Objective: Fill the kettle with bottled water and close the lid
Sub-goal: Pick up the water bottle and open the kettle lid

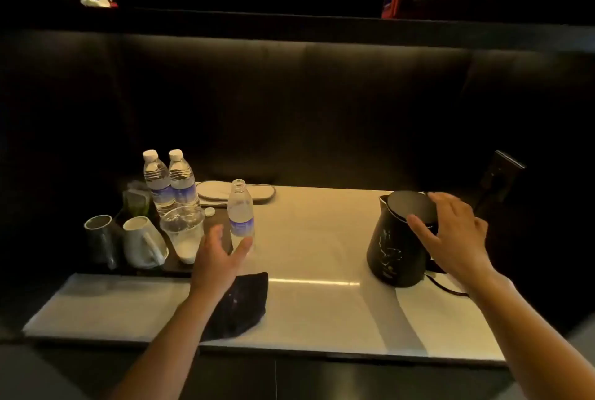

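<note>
A black electric kettle (394, 248) stands on the right of the white counter (315, 303), its lid down. My right hand (450, 232) rests over the kettle's handle side, thumb across the rim, fingers spread. An uncapped clear water bottle (240, 216) with a purple label stands upright left of centre. My left hand (219, 258) is open just in front of this bottle, fingertips near its base, not gripping it. Its small white cap (209, 211) lies behind on the tray.
A dark tray (180, 270) at the left holds two capped water bottles (172, 183), a clear plastic cup (183, 232), and two tipped mugs (125, 243). A black cloth (241, 306) lies at the front edge. Slippers (235, 191) sit at the back. The kettle's cord (447, 288) trails right.
</note>
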The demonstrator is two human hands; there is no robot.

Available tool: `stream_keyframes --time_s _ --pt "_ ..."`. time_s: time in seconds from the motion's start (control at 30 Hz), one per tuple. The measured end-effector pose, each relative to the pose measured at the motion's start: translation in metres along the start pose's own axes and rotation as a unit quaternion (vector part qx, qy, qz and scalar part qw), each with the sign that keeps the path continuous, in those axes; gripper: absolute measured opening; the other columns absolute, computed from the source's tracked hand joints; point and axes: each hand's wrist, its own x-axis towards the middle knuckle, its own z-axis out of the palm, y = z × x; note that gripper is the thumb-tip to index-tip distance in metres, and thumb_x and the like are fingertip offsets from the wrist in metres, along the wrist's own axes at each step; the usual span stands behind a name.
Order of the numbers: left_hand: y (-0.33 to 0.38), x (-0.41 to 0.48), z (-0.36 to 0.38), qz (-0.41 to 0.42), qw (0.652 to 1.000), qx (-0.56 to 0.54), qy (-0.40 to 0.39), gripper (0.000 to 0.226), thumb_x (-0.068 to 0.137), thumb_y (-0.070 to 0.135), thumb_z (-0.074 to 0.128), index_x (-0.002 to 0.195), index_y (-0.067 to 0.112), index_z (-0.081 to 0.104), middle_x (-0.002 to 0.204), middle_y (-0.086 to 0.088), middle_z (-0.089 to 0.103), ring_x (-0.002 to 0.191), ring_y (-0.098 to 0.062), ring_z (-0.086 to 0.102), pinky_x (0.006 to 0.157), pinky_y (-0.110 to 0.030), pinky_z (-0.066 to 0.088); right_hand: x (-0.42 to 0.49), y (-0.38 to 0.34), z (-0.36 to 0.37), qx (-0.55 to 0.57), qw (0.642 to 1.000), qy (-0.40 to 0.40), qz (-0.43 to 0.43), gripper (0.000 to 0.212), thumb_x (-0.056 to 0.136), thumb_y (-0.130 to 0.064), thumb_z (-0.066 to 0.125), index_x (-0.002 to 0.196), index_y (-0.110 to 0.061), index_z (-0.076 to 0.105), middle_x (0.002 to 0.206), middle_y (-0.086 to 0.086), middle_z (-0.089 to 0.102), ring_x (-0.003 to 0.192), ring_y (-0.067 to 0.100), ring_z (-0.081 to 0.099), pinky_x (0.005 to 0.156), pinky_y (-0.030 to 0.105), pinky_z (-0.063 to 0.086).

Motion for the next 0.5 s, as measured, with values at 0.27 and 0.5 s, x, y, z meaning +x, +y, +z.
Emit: stream_keyframes --time_s 0.27,0.5 --pt "-0.005 0.077 0.033 0.008 1.000 0.003 0.006 0.097 0.074 0.052 0.085 0.147 0.015 0.032 0.143 -0.015 0.051 0.127 -0.032 0.052 0.099 -0.048 0.051 0.027 -0.012 0.034 -0.049 0.995 -0.070 0.058 0.112 0.071 -0.096 0.012 0.149 -0.022 0.041 0.151 0.006 0.043 0.137 0.030 0.035 0.106 0.053 0.024" --pt "-0.013 0.097 0.059 -0.004 0.995 -0.102 0.006 0.081 0.078 0.042 0.085 0.143 0.021 0.041 0.145 -0.009 0.051 0.122 -0.020 0.049 0.085 -0.026 0.040 0.031 0.007 0.045 -0.035 0.998 -0.044 0.009 0.084 0.083 -0.088 0.029 0.140 -0.029 0.049 0.144 0.001 0.053 0.132 0.027 0.042 0.102 0.052 0.029"
